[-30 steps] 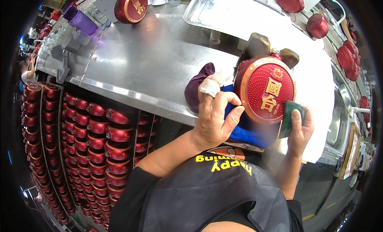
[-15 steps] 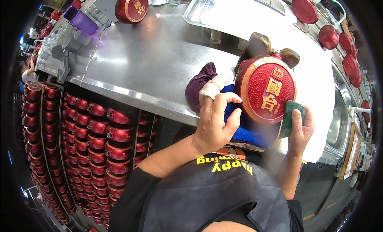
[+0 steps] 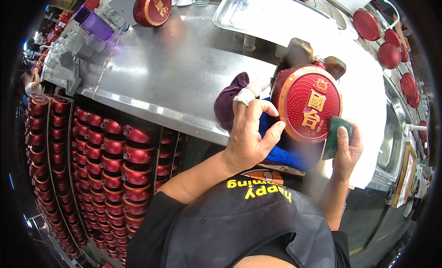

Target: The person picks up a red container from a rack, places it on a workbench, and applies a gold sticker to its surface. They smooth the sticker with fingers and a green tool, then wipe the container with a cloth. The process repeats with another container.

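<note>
A round, flat red bottle (image 3: pixel 301 106) with a gold rim and raised gold characters leans face up on a stand padded with blue cloth (image 3: pixel 294 156). My left hand (image 3: pixel 251 136) is at its left rim, index fingertip and thumb close to the edge. The other fingers are curled at a white cloth (image 3: pixel 251 92), partly hidden. Beside them lies a dark purple cloth (image 3: pixel 229 100). My right hand (image 3: pixel 347 148) pinches a flat dark green piece (image 3: pixel 335 138) between thumb and fingers, at the bottle's lower right rim.
Two worn blocks (image 3: pixel 335 66) flank the bottle's neck. Another red bottle (image 3: pixel 152 9) and a purple container (image 3: pixel 94 23) stand on the steel table (image 3: pixel 161 70). Racks of red bottles (image 3: pixel 136 155) fill the lower left. At right, a conveyor carries red bottles (image 3: pixel 367 24) past a sink (image 3: pixel 391 153).
Red bottles on the right-hand conveyor have shifted along it. My left thumb and index finger have moved slightly; my right hand and the green piece look nearly unchanged.
</note>
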Tool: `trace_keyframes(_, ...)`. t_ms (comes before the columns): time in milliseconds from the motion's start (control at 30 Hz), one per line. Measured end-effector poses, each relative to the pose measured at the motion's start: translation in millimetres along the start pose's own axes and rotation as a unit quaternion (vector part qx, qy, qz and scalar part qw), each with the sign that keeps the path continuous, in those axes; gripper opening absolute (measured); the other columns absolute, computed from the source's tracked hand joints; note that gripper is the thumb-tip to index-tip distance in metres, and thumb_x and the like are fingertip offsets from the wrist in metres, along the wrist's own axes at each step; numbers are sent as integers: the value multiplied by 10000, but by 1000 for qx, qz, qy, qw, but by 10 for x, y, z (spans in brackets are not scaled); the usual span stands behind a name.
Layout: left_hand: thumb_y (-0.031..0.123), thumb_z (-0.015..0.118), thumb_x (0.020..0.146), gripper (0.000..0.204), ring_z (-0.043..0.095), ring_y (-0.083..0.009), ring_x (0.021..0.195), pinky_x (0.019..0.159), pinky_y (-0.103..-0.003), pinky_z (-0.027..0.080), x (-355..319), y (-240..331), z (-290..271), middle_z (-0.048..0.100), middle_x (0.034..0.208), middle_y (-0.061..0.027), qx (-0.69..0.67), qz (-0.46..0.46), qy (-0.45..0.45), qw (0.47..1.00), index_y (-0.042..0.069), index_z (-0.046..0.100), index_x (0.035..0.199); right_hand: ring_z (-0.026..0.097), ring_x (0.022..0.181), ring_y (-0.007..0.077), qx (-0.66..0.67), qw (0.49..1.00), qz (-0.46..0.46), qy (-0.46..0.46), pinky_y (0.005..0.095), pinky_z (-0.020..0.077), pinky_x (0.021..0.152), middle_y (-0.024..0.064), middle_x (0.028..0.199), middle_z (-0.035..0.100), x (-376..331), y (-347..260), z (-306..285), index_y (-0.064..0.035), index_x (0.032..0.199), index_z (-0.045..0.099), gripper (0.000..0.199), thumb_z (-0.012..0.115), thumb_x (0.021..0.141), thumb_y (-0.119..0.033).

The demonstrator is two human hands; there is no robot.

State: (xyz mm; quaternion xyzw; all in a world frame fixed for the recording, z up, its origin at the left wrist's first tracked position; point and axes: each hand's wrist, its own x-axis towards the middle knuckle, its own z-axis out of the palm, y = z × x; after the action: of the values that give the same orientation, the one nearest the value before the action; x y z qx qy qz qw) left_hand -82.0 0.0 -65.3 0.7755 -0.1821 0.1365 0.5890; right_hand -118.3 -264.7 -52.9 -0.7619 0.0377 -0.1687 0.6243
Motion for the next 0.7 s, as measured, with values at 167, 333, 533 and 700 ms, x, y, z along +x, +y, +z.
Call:
trace_keyframes(167, 126, 736, 851, 324, 448, -436, 1273, 1102, -508, 318, -57, 37, -18, 557, 1252, -247, 68, 48, -5, 997, 26, 601, 1128, 628, 883, 75, -4, 1000, 1, 3, 222, 509, 797, 19, 995, 698, -2, 12, -9, 21, 1181, 652, 243, 708, 1014, -147)
trace_keyframes(333, 105, 696, 854, 347, 443, -456, 1318, 1141, -531, 322, -133, 107, -70, 505, 1417, -304, 64, 73, 10, 995, -2, 667, 1183, 630, 881, 74, -1, 1000, 8, 7, 222, 511, 792, 17, 989, 699, 0, 22, -10, 19, 1179, 652, 245, 713, 1010, -148)
trace_keyframes(533, 59, 691, 895, 257, 517, -352, 1286, 1111, -416, 364, -115, 122, -95, 555, 1366, -262, -26, 12, -18, 999, -5, 642, 1139, 634, 873, 75, 20, 1000, 13, 8, 224, 516, 786, 18, 988, 700, -4, 12, -1, 18, 1174, 654, 240, 714, 1010, -147)
trace_keyframes(700, 82, 725, 872, 237, 471, -369, 1249, 1080, -454, 348, -88, 112, -29, 549, 1265, -228, 2, -31, -4, 1000, 26, 617, 1075, 633, 872, 72, 2, 1000, 7, 8, 221, 516, 786, 17, 986, 702, -10, 6, 8, 15, 1167, 658, 235, 713, 1012, -153)
